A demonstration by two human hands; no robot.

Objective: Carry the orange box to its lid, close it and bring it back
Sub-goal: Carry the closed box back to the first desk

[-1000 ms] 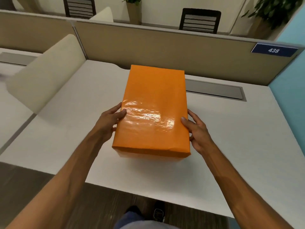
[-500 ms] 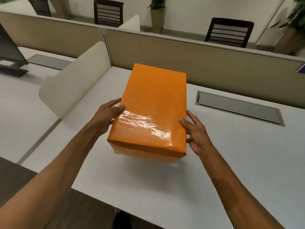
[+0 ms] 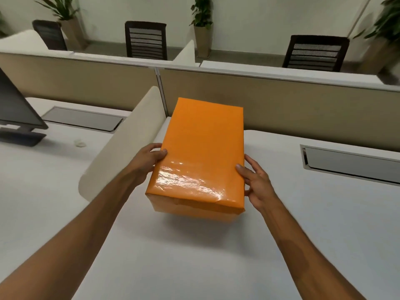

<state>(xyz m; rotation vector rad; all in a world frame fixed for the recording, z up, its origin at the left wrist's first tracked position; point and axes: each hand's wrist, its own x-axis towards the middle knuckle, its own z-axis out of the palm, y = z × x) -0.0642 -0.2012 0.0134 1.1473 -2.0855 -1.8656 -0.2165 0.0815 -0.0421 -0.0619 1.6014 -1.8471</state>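
A dark monitor point(image 3: 15, 107) stands at far left beside a curved cream divider point(image 3: 121, 144). The left hand point(image 3: 149, 156) and right hand point(image 3: 257, 185) press against opposite long sides of the orange box point(image 3: 201, 156), its lid point(image 3: 205, 148) on, held just above the white desk point(image 3: 173, 256). A grey cable hatch point(image 3: 355, 165) lies at right.

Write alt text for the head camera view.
Two bare hands, left and right, grip the long sides of a closed orange box above a white desk. Beige partitions, empty chairs and potted plants stand behind.
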